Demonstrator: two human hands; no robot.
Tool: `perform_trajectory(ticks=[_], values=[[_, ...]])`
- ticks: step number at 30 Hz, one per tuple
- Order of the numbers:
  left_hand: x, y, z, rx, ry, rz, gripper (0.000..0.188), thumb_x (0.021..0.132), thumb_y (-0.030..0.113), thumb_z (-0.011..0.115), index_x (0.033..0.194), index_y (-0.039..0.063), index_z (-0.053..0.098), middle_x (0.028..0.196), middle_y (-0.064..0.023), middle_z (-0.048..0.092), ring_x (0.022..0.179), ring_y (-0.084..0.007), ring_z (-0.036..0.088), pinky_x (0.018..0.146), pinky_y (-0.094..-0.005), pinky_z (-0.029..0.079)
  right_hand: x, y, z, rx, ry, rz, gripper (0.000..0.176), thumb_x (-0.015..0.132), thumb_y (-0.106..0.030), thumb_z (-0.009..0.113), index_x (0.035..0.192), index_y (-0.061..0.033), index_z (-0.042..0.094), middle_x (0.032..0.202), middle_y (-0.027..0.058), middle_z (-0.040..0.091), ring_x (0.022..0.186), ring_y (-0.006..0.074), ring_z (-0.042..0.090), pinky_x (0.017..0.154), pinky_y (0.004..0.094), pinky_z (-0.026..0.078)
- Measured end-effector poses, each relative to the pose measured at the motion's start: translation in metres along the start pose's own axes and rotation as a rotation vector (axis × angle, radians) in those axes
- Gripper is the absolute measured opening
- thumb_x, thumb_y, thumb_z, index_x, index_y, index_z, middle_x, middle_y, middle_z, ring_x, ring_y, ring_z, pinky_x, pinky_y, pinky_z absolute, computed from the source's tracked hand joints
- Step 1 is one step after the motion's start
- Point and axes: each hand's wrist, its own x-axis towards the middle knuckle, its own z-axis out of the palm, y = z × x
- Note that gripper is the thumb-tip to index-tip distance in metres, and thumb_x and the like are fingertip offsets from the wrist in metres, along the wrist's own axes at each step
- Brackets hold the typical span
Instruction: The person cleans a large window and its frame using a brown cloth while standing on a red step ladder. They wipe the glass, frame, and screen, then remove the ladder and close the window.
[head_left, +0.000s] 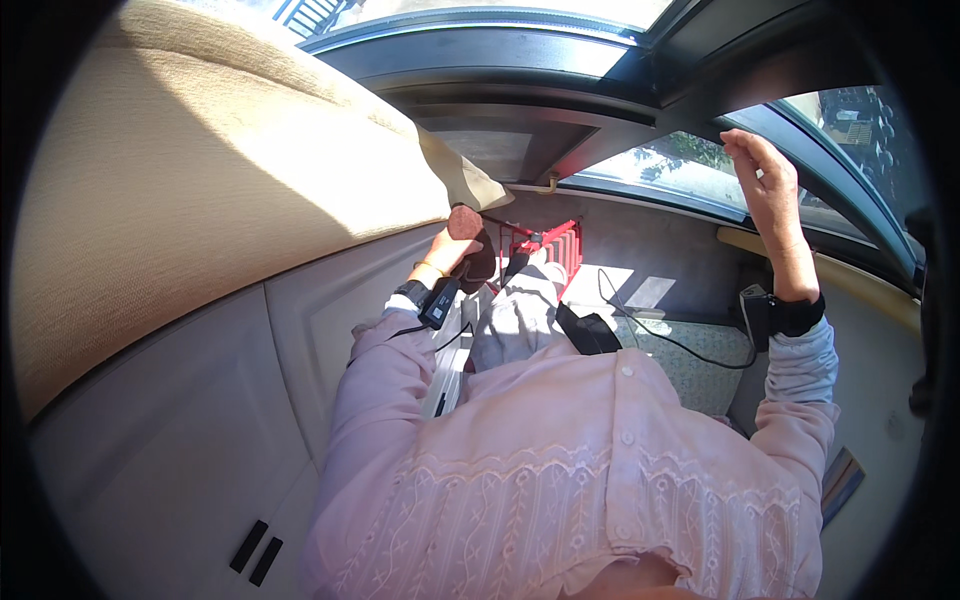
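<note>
My left hand (452, 251) is closed around a brown item (476, 259), perhaps a shoe or a piece of cloth, beside the lower corner of a beige padded surface (247, 142). The item's exact kind is unclear. Raised at the right, my right hand (765, 172) is in front of the window glass, its fingers bent and close together; nothing shows in it. Black straps with small devices sit on both wrists. Below, a red metal frame (568, 247) with bars stands near my feet.
Dark window frames (480, 56) curve across the top. White cabinet doors (172, 390) with black handles (249, 547) lie at the left. A patterned surface (682, 356) is at the lower right, with a thin black cable (675, 346) above it. A brass-coloured window handle (553, 184) projects near the sill.
</note>
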Motion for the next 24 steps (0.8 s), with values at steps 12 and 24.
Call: perform_trajectory(ticks=[12,24], values=[[-0.028,0.134,0.092,0.015,0.293,0.584,0.065,0.072,0.017,0.074,0.128,0.005,0.041,0.116,-0.0197,0.056,0.106,-0.0309,0.058,0.091,-0.0368,0.045,-0.024,0.009,0.05,0.023,-0.293,0.149,0.016,0.087,-0.01,0.058,0.098,-0.002,0.068,0.093,0.0152,0.068,0.083,0.0272,0.067,0.073,0.0311,0.052],[-0.036,0.178,0.001,0.579,0.901,0.584,0.072,0.076,0.028,0.068,0.136,0.001,0.04,0.125,-0.0281,0.048,0.113,-0.0413,0.052,0.098,-0.0429,0.042,-0.127,0.057,0.059,0.334,-0.21,0.53,0.015,0.087,-0.002,0.061,0.101,0.0019,0.065,0.082,0.0062,0.067,0.076,0.0071,0.06,0.071,0.0213,0.048]])
